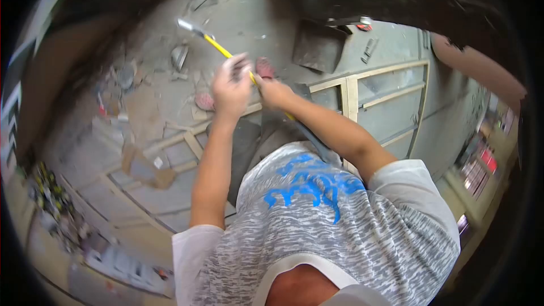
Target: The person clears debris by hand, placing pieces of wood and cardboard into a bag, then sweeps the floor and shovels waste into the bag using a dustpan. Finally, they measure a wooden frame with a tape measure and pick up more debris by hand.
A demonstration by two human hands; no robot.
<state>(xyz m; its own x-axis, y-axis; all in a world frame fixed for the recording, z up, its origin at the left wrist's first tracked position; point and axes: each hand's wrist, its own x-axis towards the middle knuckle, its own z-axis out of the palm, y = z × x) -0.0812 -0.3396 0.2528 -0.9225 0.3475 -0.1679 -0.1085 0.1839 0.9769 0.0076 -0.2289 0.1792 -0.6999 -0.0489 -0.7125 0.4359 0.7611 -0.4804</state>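
Observation:
My right hand point(275, 93) is wrapped around the yellow handle of a hammer point(218, 47) in front of my body. The silver and dark head points away to the upper left, and the dark grip end runs back under my right forearm. Close beside it, my left hand point(231, 88) is raised with curled fingers, blurred by motion, and it overlaps the handle in this view. I cannot tell what is between those fingers. Below my hands lies a light wooden frame point(352, 99) that spans the floor on both sides of me.
Red shoes point(264, 68) show beneath my hands. A dark square panel point(320, 45) lies beyond the frame, near a red object point(364, 24). Scraps and a cardboard piece point(144, 167) litter the left side. A cluttered heap point(56, 198) sits at the lower left.

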